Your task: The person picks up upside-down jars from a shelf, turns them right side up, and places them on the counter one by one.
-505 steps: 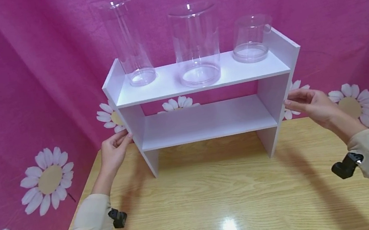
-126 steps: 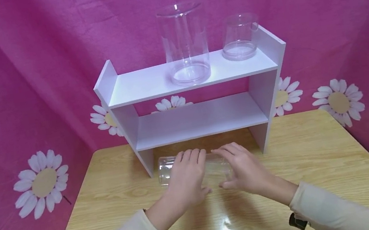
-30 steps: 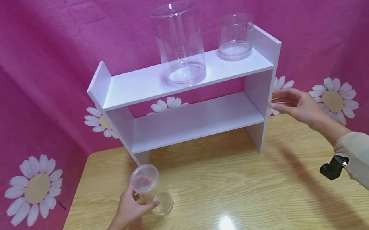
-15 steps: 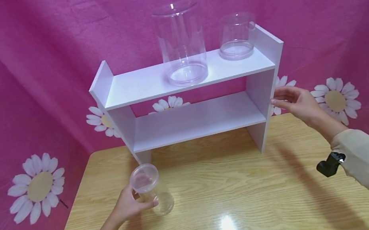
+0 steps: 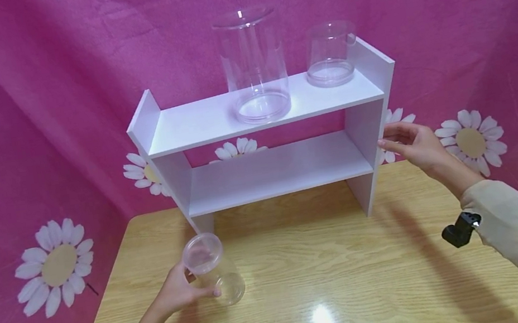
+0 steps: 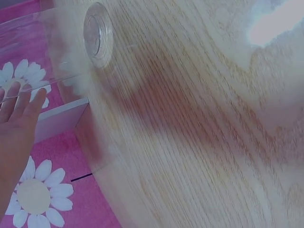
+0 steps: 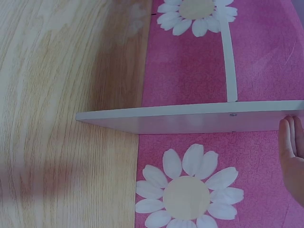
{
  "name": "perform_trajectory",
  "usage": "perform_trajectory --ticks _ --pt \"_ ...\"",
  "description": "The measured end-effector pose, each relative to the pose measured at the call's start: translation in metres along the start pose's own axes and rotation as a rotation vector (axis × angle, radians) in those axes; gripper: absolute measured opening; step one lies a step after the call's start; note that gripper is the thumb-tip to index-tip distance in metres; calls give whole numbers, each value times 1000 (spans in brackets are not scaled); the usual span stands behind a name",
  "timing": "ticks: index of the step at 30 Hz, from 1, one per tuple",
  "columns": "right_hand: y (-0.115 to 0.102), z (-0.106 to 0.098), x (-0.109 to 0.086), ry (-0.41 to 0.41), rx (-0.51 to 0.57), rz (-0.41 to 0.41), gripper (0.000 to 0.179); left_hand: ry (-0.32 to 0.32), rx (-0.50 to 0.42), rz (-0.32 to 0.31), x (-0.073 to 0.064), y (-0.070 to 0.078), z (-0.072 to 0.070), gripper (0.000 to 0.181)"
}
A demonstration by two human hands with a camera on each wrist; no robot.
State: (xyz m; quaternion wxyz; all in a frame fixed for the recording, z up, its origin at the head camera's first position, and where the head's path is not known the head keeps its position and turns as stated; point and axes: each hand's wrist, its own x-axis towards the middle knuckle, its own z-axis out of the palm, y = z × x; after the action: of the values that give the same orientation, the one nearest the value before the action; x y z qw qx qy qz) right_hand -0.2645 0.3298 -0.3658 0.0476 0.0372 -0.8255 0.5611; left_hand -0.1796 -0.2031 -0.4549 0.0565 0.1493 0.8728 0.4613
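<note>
In the head view my left hand (image 5: 177, 290) holds a tall, narrow clear cylinder (image 5: 219, 272) from its left side, fingers behind and thumb in front. The cylinder stands on end on the table, just in front of the shelf's left leg. Its round end (image 6: 98, 35) shows over the wood in the left wrist view. With its fingertips my right hand (image 5: 417, 148) touches the outer face of the right side panel (image 7: 190, 122) of a white two-tier shelf (image 5: 278, 172); those fingers look fairly straight in the right wrist view.
On the top board stand a wide, tall clear cylinder (image 5: 254, 66) in the middle and a short clear mug (image 5: 329, 54) at the right end. The shelf rests on a wooden table (image 5: 358, 275). Behind hangs a pink cloth (image 5: 72, 72) with white daisies.
The narrow cylinder, first on the top board's left, later lay on its side in both hands; now it stands upright in my left hand. My right hand has returned to the shelf's side.
</note>
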Motion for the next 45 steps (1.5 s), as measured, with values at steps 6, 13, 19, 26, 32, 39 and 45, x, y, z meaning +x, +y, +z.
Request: perform_trajectory --ticks 6,13,19,26,32,39,45 --pt "0 2 2 -2 -16 2 37 -38 -37 3 -9 2 -8 96" --pt "4 2 3 4 10 7 34 -10 -67 92 -15 8 -34 84" --pt "5 0 5 14 11 22 29 54 -56 218 -14 34 -59 73" --pt "7 1 5 2 -45 26 48 62 -42 313 -9 73 -75 64" --pt "6 2 4 2 -6 -1 29 40 6 314 2 111 -82 59" --pt "6 2 5 -10 -40 19 47 29 8 282 24 155 -85 58" --pt "5 3 4 -13 -9 18 33 34 6 240 44 182 -83 59"
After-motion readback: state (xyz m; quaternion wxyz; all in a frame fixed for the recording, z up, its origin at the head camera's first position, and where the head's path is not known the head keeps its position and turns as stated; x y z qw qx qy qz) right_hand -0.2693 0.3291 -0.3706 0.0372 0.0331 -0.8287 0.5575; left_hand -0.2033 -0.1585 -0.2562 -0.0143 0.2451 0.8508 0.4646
